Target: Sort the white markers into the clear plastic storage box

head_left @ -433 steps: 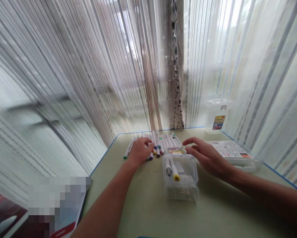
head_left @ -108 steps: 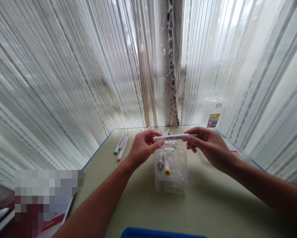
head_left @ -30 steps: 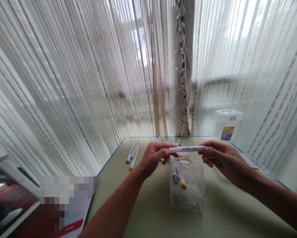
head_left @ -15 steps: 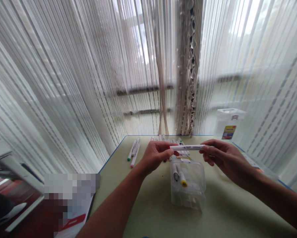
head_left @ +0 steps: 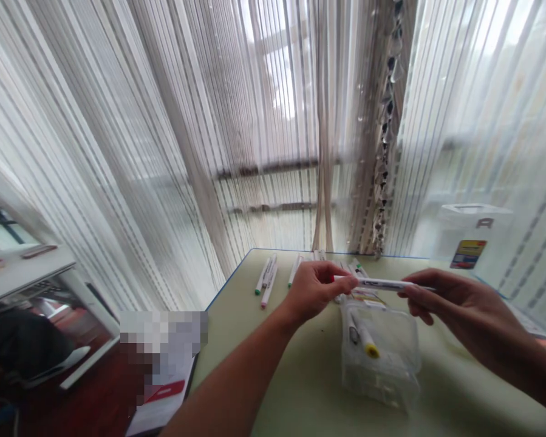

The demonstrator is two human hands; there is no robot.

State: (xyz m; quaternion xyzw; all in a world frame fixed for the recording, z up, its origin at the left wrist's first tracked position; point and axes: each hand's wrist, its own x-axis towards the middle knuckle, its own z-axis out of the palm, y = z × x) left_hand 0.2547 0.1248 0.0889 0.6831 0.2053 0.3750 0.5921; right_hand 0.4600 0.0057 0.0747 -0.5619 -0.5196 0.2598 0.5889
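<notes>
A white marker (head_left: 382,284) with dark lettering lies level between my two hands above the table. My left hand (head_left: 316,289) pinches its red-tipped left end between thumb and fingers. At the other end, the thumb and fingers of my right hand (head_left: 450,298) close on the barrel. Just below stands a clear plastic box (head_left: 384,379) with its lid up. Inside it, or behind its clear wall, a marker with a yellow end (head_left: 371,349) leans beside a grey-ended one (head_left: 353,332).
Two markers, green-ended (head_left: 264,279) and pink-ended (head_left: 268,288), lie on the green table (head_left: 236,340) at left. Several more lie behind my left hand. A clear lidded container (head_left: 473,233) with a label stands at the far right. Striped curtains (head_left: 163,152) hang behind.
The view has turned left, so everything sits further right. Both hands still hold the marker; its right end now reaches further past my right fingertips.
</notes>
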